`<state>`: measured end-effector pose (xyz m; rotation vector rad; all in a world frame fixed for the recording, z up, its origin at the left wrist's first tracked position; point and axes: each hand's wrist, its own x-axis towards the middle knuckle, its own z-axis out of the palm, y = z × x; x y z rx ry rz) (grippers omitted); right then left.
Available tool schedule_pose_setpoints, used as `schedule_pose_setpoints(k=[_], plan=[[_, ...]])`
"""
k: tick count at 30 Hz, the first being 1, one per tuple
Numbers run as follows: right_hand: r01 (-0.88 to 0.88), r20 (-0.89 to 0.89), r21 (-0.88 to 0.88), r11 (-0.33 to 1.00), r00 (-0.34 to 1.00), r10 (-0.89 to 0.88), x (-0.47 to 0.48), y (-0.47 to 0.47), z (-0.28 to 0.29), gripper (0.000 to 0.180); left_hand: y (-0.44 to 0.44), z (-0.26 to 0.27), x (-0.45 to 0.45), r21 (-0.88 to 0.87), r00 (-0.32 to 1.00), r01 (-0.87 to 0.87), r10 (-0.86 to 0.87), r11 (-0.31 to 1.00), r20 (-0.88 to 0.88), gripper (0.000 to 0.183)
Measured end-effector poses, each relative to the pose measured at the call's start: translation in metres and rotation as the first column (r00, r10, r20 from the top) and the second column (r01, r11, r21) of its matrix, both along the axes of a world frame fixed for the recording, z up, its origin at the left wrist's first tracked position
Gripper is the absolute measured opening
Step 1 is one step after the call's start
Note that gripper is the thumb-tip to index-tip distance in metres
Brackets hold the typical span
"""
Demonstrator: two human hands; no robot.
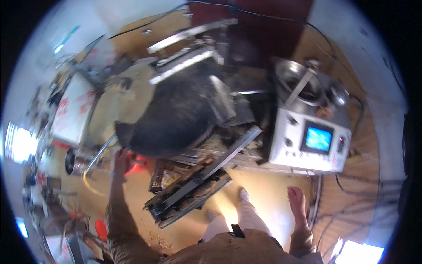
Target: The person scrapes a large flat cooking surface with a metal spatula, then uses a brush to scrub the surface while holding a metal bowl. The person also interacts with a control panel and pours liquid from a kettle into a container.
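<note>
My left hand [120, 161] reaches forward at the left, its fingers at the lower left corner of a large dark, curved sheet-like piece [174, 115]. Blur hides whether the fingers grip that corner. Beside the hand are a red object [136, 165] and a thin curved tube [95, 158]. My right hand [296, 198] hangs low at the right, away from the bench, with its fingers seemingly curled; nothing shows in it. Between the hands, a long metal bar [230, 150] lies over a worn, slanting assembly [197, 198].
A white control box [310, 142] with a lit screen stands at the right, a round metal bowl [298, 79] behind it. A metal frame [184, 62] rises at the back. Cables run along the right floor. A white marked board [74, 109] and clutter are at the left.
</note>
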<state>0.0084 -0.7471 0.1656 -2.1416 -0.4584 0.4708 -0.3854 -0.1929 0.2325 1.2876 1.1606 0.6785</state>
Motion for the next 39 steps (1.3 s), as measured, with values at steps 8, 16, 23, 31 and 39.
schedule_pose_setpoints(k=[8, 16, 23, 31, 39], plan=[[0.139, 0.294, -0.248, 0.959, 0.954, -0.062, 0.046, -0.044, -0.016, 0.041, -0.172, 0.105, 0.037, 0.13, 0.986, 0.11, -0.091, 0.985, -0.143, 0.021], [0.118, 0.459, -0.184, 0.976, 0.888, -0.02, 0.162, -0.051, -0.03, 0.061, -0.34, 0.099, 0.12, -0.11, 0.984, 0.175, -0.176, 0.978, -0.001, 0.015], [0.045, 0.425, -0.249, 0.967, 0.903, 0.067, 0.216, -0.061, -0.038, 0.063, -0.419, 0.05, 0.202, -0.44, 0.987, 0.109, -0.151, 0.891, -0.061, 0.018], [-0.006, 0.454, -0.264, 0.965, 0.881, 0.129, 0.232, -0.057, -0.044, 0.062, -0.431, 0.029, 0.217, -0.448, 0.999, -0.015, -0.01, 0.894, -0.053, 0.02], [0.014, 0.413, -0.238, 0.971, 0.906, 0.089, 0.232, -0.054, -0.045, 0.062, -0.434, 0.026, 0.213, -0.396, 0.998, -0.042, 0.016, 0.917, -0.069, 0.017]])
